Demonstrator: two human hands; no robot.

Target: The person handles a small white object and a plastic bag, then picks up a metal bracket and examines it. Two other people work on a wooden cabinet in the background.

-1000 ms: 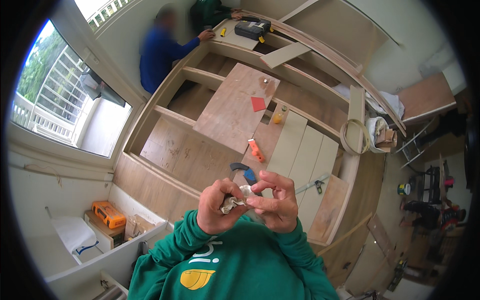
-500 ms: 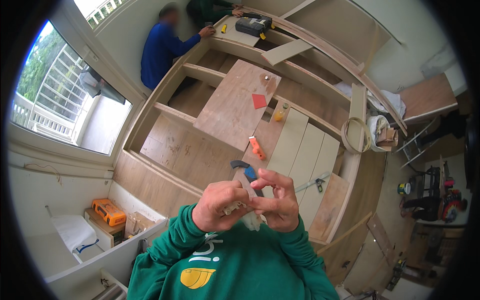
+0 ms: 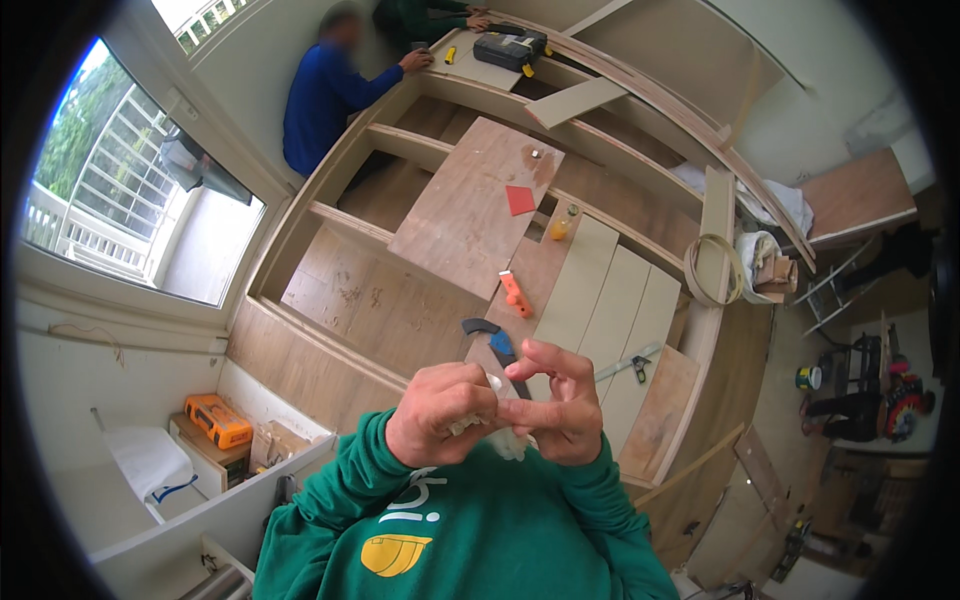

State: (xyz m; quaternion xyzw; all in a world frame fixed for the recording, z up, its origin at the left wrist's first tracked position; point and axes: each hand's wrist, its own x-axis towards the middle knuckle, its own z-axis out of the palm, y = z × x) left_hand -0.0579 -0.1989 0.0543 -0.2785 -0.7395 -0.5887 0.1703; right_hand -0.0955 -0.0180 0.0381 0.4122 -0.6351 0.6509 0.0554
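Observation:
In front of my chest my two hands meet over a crumpled off-white soft piece (image 3: 510, 443), perhaps a thin glove; its shape is mostly hidden. My left hand (image 3: 437, 410) is closed around part of it, with folds showing under the fingers. Pressed against the left fingertips, my right hand (image 3: 555, 408) pinches at the same piece, its upper finger raised and bent. Just beyond the hands lies a tool with a curved black and blue handle (image 3: 500, 342), partly covered by my fingers. Farther off, an orange hand tool (image 3: 515, 295) rests on the boards.
A low wooden frame (image 3: 345, 228) with open bays surrounds boards and a plywood panel (image 3: 455, 215). On them lie a red sheet (image 3: 520, 200), an orange-yellow bottle (image 3: 560, 226) and a square (image 3: 637, 366). A person in blue (image 3: 335, 100) and another in green work beside a black toolbox (image 3: 508, 48).
My hands stay together at nearly the same spot, with a slight shift of the fingers on the off-white piece. The rest of the scene looks the same.

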